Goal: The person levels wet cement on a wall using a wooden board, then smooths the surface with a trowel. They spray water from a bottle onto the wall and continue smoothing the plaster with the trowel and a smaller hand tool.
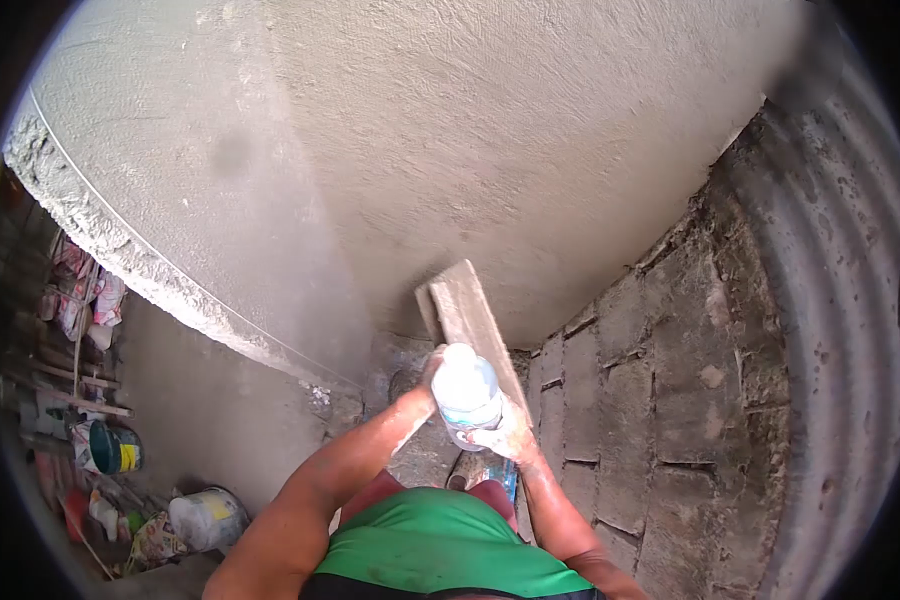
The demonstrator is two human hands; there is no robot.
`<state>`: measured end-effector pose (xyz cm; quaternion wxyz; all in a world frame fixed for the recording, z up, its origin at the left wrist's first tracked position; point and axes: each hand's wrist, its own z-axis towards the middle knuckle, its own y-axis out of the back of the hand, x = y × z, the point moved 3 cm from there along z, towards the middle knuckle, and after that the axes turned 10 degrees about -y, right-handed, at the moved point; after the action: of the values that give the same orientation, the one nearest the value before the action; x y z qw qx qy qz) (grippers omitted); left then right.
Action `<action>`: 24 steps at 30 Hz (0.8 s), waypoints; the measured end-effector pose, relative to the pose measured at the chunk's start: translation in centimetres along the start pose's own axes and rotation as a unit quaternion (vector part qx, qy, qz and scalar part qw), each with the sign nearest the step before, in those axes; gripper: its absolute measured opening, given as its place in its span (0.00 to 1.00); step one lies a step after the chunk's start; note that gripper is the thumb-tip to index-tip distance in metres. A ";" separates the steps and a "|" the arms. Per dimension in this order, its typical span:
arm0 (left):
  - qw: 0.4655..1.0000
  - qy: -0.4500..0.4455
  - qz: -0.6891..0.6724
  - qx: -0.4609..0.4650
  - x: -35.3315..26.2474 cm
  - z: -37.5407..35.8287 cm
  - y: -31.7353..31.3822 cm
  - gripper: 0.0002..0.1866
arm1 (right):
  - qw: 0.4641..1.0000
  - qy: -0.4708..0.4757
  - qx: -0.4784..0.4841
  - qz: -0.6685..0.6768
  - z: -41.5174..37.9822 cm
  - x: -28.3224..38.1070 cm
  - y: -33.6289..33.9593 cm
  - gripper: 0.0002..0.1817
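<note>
A clear plastic bottle [467,392] with a white top is held up in front of my body, its cap end towards me. My right hand [506,436], smeared with pale plaster, is wrapped round its lower right side. At the bottle's upper left, beside the neck, my left hand [434,366] is closed against it, most of its fingers hidden. Just behind both hands a long, plaster-coated board [478,318], like a plastering float, stands at a slant; the bottle covers part of it.
A freshly plastered wall [490,130] rises ahead. On the right are a block wall [630,430] and a corrugated sheet [830,300]. Down on the left lie a white bucket [208,517], a dark green bucket [113,447] and assorted bags and sticks.
</note>
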<state>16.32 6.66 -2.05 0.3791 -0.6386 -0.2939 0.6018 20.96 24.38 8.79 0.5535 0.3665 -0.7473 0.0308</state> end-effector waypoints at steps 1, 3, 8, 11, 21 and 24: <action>0.997 -0.027 0.051 -0.054 -0.8 0.0 -0.4 0.07 | 0.998 0.004 -0.047 0.043 -0.6 1.4 0.5 0.40; 0.943 -0.085 0.240 -0.213 -3.1 -0.9 -2.3 0.12 | 0.995 0.019 -0.043 0.089 -0.1 -0.7 0.7 0.43; 0.923 -0.065 0.294 -0.239 -5.8 -4.6 0.9 0.22 | 0.946 -0.032 0.002 0.322 1.1 -7.4 1.7 0.45; 0.908 -0.077 0.365 -0.189 -7.1 -6.8 0.9 0.22 | 0.917 -0.060 0.021 0.395 1.8 -5.3 2.4 0.43; 0.885 -0.031 0.388 -0.254 -7.5 -7.9 5.0 0.42 | 0.905 0.038 -0.154 -0.394 9.0 13.9 11.9 0.38; 0.887 -0.092 0.372 -0.255 -10.0 -7.5 2.1 0.42 | 0.857 0.024 -0.232 -0.459 7.5 19.8 17.3 0.39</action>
<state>22.60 -3.80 1.61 -0.0780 -0.7175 -0.2116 0.6591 2.51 23.42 28.90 0.5915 0.5279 -0.4665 -0.3922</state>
